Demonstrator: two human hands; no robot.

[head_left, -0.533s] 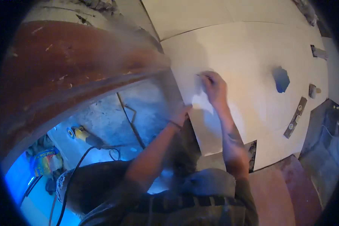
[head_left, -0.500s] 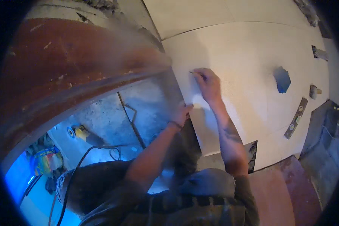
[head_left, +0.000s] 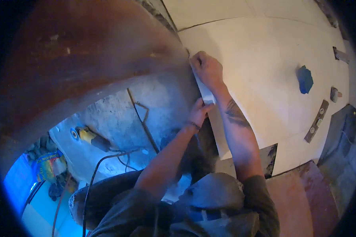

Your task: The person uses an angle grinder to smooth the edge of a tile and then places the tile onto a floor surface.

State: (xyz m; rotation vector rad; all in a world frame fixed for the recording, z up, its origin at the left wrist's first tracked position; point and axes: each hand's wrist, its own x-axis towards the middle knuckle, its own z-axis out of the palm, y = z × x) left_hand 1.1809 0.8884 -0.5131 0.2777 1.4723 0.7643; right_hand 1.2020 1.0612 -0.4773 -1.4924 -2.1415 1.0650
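A large white floor tile [head_left: 265, 79] lies in front of me. At its upper left corner, against a curved reddish-brown wall [head_left: 67, 59], my right hand [head_left: 206, 69] presses down with fingers closed on a thin dark pencil-like thing. My left hand [head_left: 197, 112] sits lower on the same left edge, its fingers curled over the tile's rim. A bright white strip of the tile's edge shows between the two hands. My forearms cross the bare grey mortar bed [head_left: 118, 110].
A yellow angle grinder [head_left: 89, 136] with its black cable lies on the mortar, beside a bent metal rod [head_left: 142, 118]. On the tiles are a blue sponge-like block [head_left: 304, 79], a spirit level [head_left: 316, 126] and small tools [head_left: 335, 94]. A dark tile offcut [head_left: 271, 158] is near my right elbow.
My right hand has slid left across the tile from its middle to the left corner by the wall. My left hand has stayed on the tile's edge.
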